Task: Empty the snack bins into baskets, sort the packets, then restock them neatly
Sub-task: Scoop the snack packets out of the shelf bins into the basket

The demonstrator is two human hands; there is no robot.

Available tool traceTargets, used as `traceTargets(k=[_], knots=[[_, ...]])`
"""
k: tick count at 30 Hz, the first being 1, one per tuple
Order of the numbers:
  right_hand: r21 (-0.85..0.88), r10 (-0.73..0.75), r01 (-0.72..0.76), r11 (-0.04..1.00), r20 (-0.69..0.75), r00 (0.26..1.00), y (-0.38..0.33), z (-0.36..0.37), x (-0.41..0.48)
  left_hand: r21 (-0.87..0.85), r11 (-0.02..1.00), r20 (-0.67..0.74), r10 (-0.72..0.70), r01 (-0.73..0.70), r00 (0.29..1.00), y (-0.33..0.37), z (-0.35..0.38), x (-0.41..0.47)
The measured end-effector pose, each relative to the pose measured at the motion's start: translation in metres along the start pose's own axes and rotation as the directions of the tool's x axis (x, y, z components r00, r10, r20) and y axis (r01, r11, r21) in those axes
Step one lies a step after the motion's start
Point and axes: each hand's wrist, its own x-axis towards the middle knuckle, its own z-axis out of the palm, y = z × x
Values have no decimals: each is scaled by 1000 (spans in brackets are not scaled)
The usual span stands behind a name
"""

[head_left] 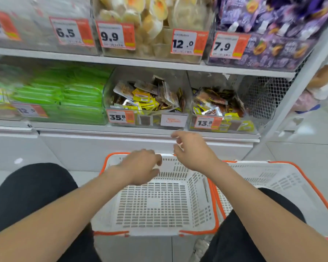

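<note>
Above the basket (169,205), our left grip (140,167) and right grip (191,150) hang loose and empty; we should draw the 35.8 bin (110,87) beyond it out squarely with both, tipping low.

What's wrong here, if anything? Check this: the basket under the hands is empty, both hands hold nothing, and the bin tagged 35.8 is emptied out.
One part is wrong. The head view shows the bin tagged 35.8 piled with yellow and brown packets, not emptied out. The rest stands: the basket is empty, and the left hand and right hand hold nothing.
</note>
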Motion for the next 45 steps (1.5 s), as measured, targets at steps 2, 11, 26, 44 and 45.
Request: traceTargets(k=[2,11,26,44,45], knots=[[-39,-73,70,997,-59,996,-13,-15,25,-14,997,-150,-82,81,985,-34,-43,8],[-215,-122,117,969,-8,993,14,-18,154,-90,914,-417,-396,396,819,-105,-59,82],[-207,-289,258,944,-141,947,40,-4,162,-13,975,-575,-190,223,796,-133,-55,99],[111,16,2,994,-158,987,10,-10,139,-375,864,-289,-452,335,844,-104,-77,71],[100,84,-77,992,-68,994,7,-11,145,-373,839,-291,-511,396,809,-107,-78,78]])
